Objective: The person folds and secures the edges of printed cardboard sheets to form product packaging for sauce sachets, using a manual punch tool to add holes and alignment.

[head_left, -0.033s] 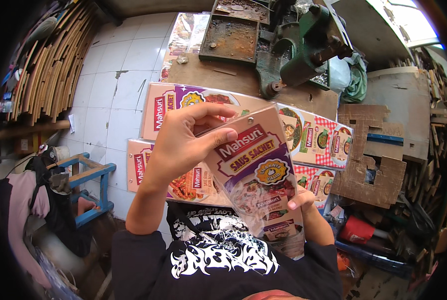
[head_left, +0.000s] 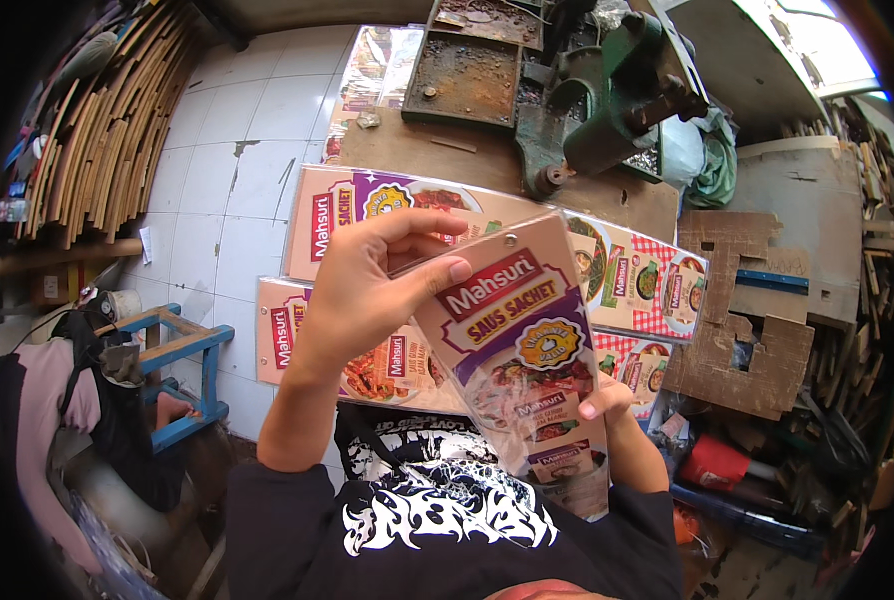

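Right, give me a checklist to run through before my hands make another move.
1. Left hand on the held panel: ok, thumb on the front near the upper left edge.
2. Right hand on it: ok, thumb on the front at the right edge.
3. Round metal fitting at the panel's top: ok, in place.
4. Bare space below the hands: not ok, other printed panels lie there.
5. Gap to the green machine: cannot tell, one view hides the depth.
6. Panel's back: cannot tell, it faces away.

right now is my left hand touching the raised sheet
Touching: head view shows the left hand, thumb on the upper left edge of the raised sheet.
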